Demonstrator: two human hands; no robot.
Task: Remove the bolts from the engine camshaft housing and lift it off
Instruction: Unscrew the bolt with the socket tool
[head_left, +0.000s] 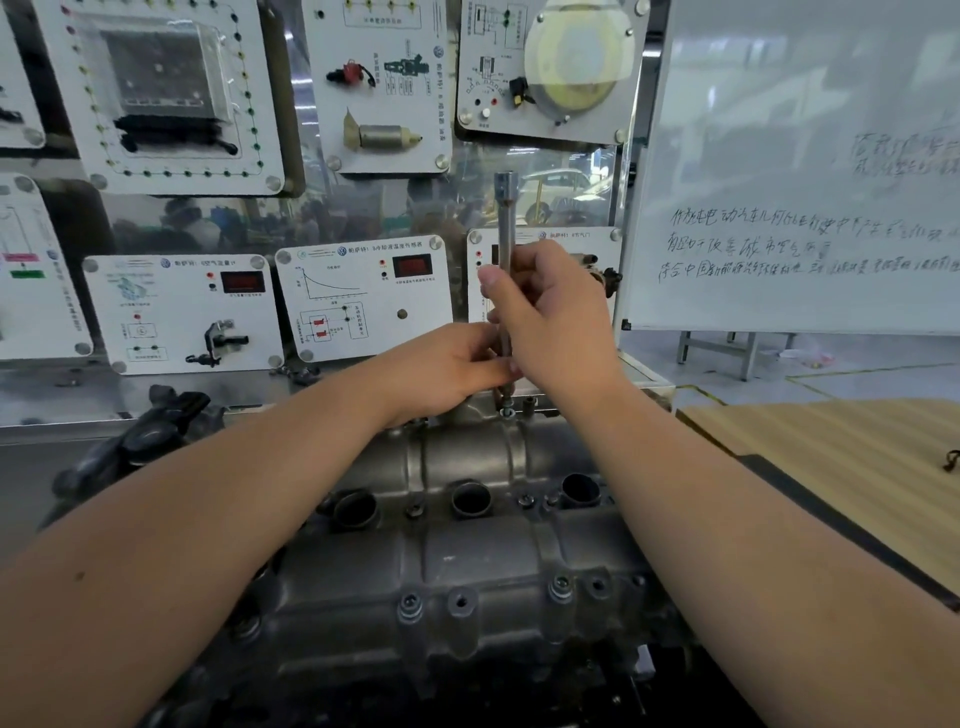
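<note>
The grey metal camshaft housing (467, 561) lies in front of me, with three round plug holes along its middle. Bolts (410, 605) stand along its near edge, another (561, 587) to the right. A long steel extension bar (505, 223) stands upright over a bolt (506, 410) at the far edge. My right hand (550, 317) grips the bar's shaft at mid-height. My left hand (447, 364) pinches the bar's lower end just above the bolt. The tool's tip is partly hidden by my fingers.
A display wall of white training panels (363, 296) stands right behind the engine. A whiteboard (800, 171) with handwriting stands at the right. A wooden-topped table (841, 467) lies to the right of the engine. Dark engine parts (135, 441) sit at the left.
</note>
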